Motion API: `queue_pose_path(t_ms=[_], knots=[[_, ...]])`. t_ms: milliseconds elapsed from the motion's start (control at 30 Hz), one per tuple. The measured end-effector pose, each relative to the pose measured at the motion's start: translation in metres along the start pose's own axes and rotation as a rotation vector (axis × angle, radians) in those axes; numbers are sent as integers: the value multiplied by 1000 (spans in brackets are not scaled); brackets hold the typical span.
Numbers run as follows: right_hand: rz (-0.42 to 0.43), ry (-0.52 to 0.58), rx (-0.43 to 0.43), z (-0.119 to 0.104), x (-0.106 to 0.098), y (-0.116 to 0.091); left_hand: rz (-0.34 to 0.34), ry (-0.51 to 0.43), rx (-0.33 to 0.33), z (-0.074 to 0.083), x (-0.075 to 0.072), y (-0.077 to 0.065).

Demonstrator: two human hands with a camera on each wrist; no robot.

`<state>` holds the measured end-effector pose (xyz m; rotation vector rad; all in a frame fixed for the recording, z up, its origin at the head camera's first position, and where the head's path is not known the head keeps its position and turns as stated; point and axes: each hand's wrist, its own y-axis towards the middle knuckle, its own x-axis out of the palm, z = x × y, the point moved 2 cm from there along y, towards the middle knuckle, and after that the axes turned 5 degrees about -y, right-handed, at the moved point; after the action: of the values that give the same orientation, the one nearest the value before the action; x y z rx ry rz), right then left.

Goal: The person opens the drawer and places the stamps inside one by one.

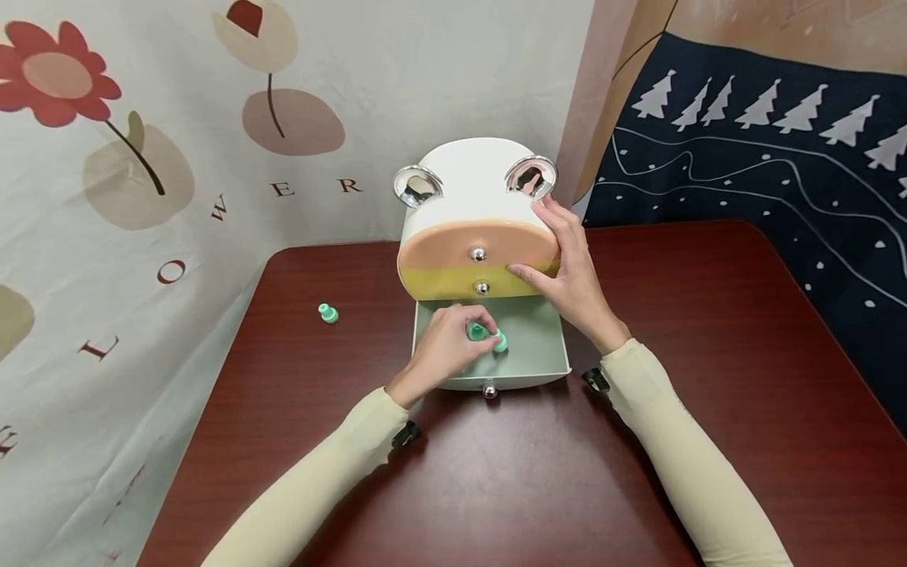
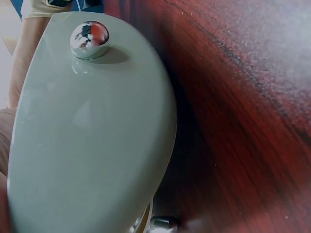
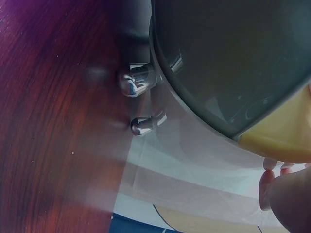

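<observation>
A small rounded cabinet with a white body [image 1: 476,177] stands on the table, its green bottom drawer [image 1: 534,346] pulled out. Over that drawer my left hand [image 1: 449,339] pinches a small mint-green knobbed piece [image 1: 500,342] between thumb and forefinger. Another green piece [image 1: 476,331] shows through the gap between those fingers. My right hand [image 1: 577,279] holds the cabinet's right side, thumb across the yellow drawer front [image 1: 439,281]. The left wrist view shows the green drawer's front [image 2: 92,131]; in the right wrist view, fingers of the right hand [image 3: 296,199] touch the cabinet's side.
A third mint-green piece [image 1: 328,313] is on the dark red table [image 1: 298,394], left of the cabinet. Above the yellow front is an orange drawer front [image 1: 439,248] with a silver knob [image 1: 478,254]. Printed cloths [image 1: 397,71] hang behind the table.
</observation>
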<state>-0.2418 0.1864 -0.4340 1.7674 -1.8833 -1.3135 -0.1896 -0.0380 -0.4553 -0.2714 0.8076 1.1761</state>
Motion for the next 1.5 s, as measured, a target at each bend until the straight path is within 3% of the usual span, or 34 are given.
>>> queue_pose_path(t_ms=[267,567,700,833,1000,1100,1233,1300,1400,1500], knots=[[6,-8,18,-1,1,-6,-98,76,-33,0,9,8],[2,-5,1,-1,4,-4,-79,112,-24,-1,10,9],[-3,-12,-9,-2,3,-2,-46,60,9,1,3,2],[-8,-20,-3,-3,4,-2,61,-64,87,-1,-9,-12],[-15,-10,14,-2,6,-4,310,-221,206,-17,-33,-34],[-10,-6,13,-3,6,-4,465,-324,209,-34,-48,-46],[2,-10,3,-4,4,-2,626,-434,137,-58,-69,-56],[9,-6,2,-4,3,-2,690,-437,84,-70,-79,-58],[11,1,7,-3,2,-1,762,-370,-21,-89,-94,-60],[1,1,15,-3,1,-2,786,-253,-152,-108,-106,-64]])
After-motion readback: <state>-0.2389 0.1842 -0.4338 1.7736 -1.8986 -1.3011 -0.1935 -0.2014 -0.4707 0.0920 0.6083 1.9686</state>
